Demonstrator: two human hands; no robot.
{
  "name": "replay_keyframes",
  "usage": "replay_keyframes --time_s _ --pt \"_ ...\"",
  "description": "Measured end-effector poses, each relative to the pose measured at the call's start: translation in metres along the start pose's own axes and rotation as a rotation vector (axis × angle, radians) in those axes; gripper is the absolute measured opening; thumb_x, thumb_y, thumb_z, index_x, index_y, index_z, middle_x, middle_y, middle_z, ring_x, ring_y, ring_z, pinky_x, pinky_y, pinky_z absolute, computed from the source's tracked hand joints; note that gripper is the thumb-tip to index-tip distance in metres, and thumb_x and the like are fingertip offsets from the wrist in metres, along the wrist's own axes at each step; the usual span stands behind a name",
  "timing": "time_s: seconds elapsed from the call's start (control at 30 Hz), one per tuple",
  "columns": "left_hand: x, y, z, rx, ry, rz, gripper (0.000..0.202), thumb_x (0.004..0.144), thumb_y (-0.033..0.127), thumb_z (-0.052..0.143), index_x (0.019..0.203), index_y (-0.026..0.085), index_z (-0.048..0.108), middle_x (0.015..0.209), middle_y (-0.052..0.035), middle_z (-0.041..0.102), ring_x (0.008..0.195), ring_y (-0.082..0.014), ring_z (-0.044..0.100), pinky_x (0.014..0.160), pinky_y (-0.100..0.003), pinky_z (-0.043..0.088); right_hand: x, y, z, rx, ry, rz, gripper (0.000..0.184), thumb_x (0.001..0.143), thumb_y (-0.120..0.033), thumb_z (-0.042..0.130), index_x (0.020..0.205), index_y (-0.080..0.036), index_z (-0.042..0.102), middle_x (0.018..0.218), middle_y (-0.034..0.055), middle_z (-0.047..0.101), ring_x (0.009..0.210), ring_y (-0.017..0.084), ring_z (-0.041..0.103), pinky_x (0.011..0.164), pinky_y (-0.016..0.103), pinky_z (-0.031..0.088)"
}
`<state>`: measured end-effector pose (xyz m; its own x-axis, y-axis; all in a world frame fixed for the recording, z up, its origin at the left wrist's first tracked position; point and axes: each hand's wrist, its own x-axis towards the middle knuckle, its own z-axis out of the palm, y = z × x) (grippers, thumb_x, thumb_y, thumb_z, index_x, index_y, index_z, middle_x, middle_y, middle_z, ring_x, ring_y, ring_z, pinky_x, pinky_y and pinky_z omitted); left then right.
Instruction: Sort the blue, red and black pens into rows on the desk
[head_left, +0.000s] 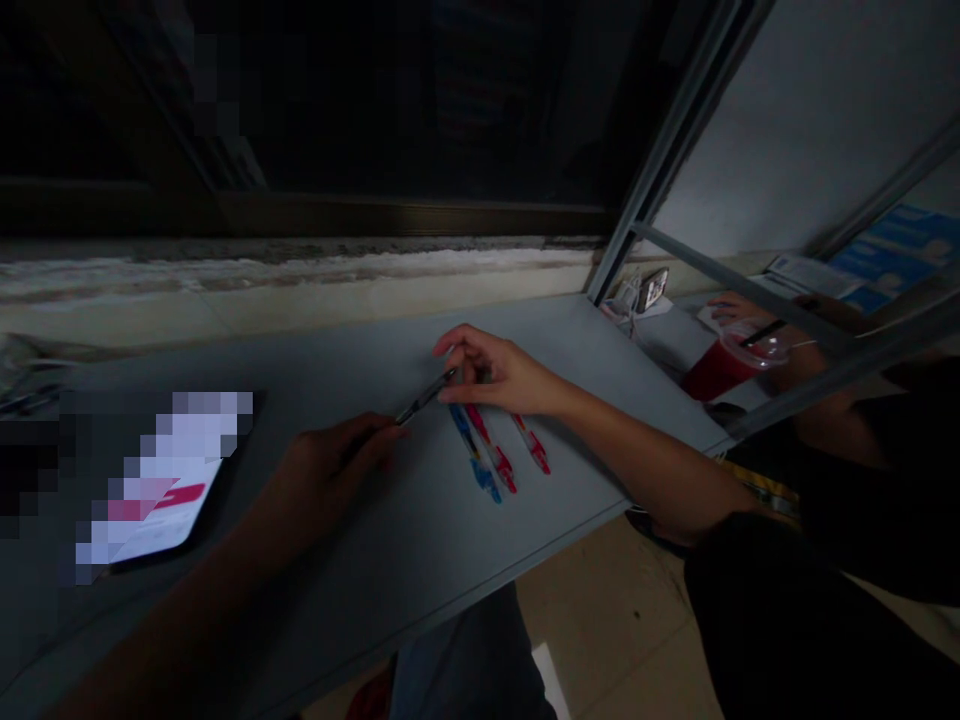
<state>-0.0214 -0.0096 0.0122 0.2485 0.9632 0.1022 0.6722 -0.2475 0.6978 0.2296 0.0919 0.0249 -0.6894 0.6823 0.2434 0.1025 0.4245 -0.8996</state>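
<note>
My left hand (337,460) is closed on the near end of a slim dark pen (421,398) and holds it slanted above the grey table. At the pen's far end, the curled fingers and thumb of my right hand (495,372) close round the tip. Below my right hand lie a blue pen (474,455), a red pen (501,462) beside it, and another red pen (535,446) a little apart to the right. Their upper ends are partly hidden by that hand.
A large lit screen (176,500) lies at the left of the table (420,560). To the right, past a metal frame post (622,250), stand a cup of red drink (724,365) and a propped phone (654,289). Another person's hand (731,306) rests there.
</note>
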Motion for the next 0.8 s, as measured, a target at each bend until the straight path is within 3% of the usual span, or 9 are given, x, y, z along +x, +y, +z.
replay_keyframes --time_s 0.07,0.17,0.3,0.43,0.57,0.63,0.7,0.8 --pt "0.001 -0.001 0.000 0.004 -0.006 0.005 0.045 0.099 0.057 0.050 0.085 0.021 0.072 0.066 -0.0006 0.069 0.055 -0.0165 0.063 0.055 -0.025 0.045 0.000 0.001 -0.002 -0.024 -0.043 0.032 0.031 0.090 -0.045 0.077 0.090 -0.017 0.065 0.066 -0.0047 0.060 0.059 0.008 0.048 0.059 0.024 0.039" --pt "0.001 -0.003 0.001 0.007 -0.020 0.020 0.043 0.099 0.057 0.051 0.088 0.021 0.073 0.069 -0.0010 0.071 0.057 -0.0169 0.064 0.056 -0.025 0.045 0.000 0.003 -0.002 -0.073 -0.094 0.121 0.042 0.101 -0.052 0.060 0.080 -0.016 0.062 0.059 -0.0033 0.057 0.055 0.009 0.048 0.059 0.024 0.039" --pt "0.001 -0.005 0.001 0.000 0.008 0.006 0.044 0.100 0.057 0.050 0.087 0.021 0.072 0.067 -0.0008 0.070 0.055 -0.0160 0.062 0.055 -0.025 0.044 0.001 0.008 0.000 -0.004 -0.053 0.009 0.040 0.087 -0.049 0.080 0.105 -0.018 0.064 0.076 -0.0038 0.064 0.060 0.008 0.050 0.058 0.023 0.037" --pt "0.000 -0.001 -0.001 0.018 -0.015 0.018 0.046 0.099 0.057 0.050 0.081 0.020 0.070 0.067 -0.0004 0.069 0.056 -0.0155 0.062 0.057 -0.024 0.044 0.001 0.010 0.000 -0.028 -0.124 0.130 0.037 0.100 -0.051 0.063 0.086 -0.017 0.063 0.063 -0.0030 0.060 0.057 0.009 0.050 0.058 0.025 0.038" --pt "-0.001 0.005 -0.001 0.039 -0.019 -0.020 0.047 0.099 0.056 0.047 0.082 0.020 0.072 0.066 0.0001 0.069 0.053 -0.0143 0.058 0.055 -0.024 0.043 0.000 0.008 -0.001 0.022 -0.090 0.044 0.029 0.089 -0.041 0.080 0.098 -0.018 0.064 0.067 -0.0054 0.061 0.059 0.009 0.050 0.058 0.024 0.037" --pt "-0.001 0.006 -0.001 0.046 -0.023 -0.021 0.047 0.099 0.056 0.047 0.083 0.020 0.073 0.066 0.0001 0.070 0.052 -0.0138 0.057 0.055 -0.024 0.043 -0.001 0.006 -0.001 -0.002 -0.140 0.071 0.029 0.093 -0.044 0.074 0.087 -0.017 0.065 0.063 -0.0044 0.060 0.058 0.008 0.050 0.059 0.024 0.038" --pt "0.000 0.004 0.000 0.057 -0.034 -0.002 0.045 0.099 0.054 0.048 0.088 0.020 0.075 0.070 -0.0003 0.072 0.054 -0.0141 0.060 0.057 -0.024 0.044 -0.001 0.004 -0.001 -0.053 -0.176 0.137 0.042 0.100 -0.050 0.063 0.075 -0.016 0.063 0.058 -0.0029 0.059 0.054 0.008 0.049 0.058 0.025 0.039" --pt "0.000 0.000 0.001 0.088 -0.020 0.009 0.042 0.101 0.051 0.048 0.094 0.020 0.076 0.075 -0.0008 0.075 0.059 -0.0150 0.064 0.061 -0.024 0.046 -0.001 0.005 -0.001 -0.038 -0.156 0.139 0.038 0.098 -0.051 0.065 0.083 -0.016 0.066 0.063 -0.0019 0.063 0.056 0.009 0.051 0.058 0.024 0.039"
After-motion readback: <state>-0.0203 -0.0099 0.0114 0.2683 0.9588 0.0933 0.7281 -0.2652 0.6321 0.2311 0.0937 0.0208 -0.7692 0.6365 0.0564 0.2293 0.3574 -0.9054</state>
